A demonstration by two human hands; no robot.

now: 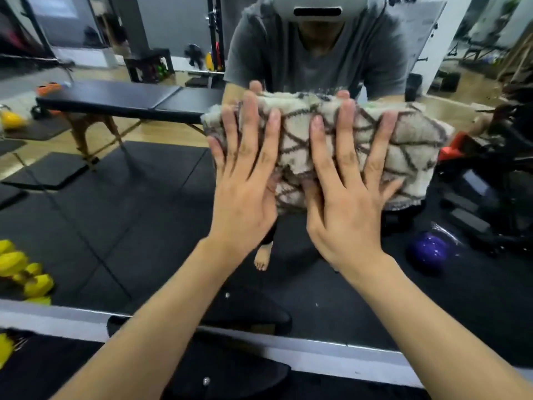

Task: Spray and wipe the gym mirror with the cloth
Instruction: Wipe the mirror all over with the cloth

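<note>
Both hands, our left hand and right hand, lie flat with fingers spread, side by side, pressing the folded cream terry cloth with brown diamond lines against the large wall-mounted gym mirror; it extends beyond our right hand.

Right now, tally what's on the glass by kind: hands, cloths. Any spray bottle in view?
Hands pressing flat on the cloth: 2, left hand and right hand
Cloths on the mirror: 1, patterned cloth
Spray bottles: 0 in view
Total: 3
</note>
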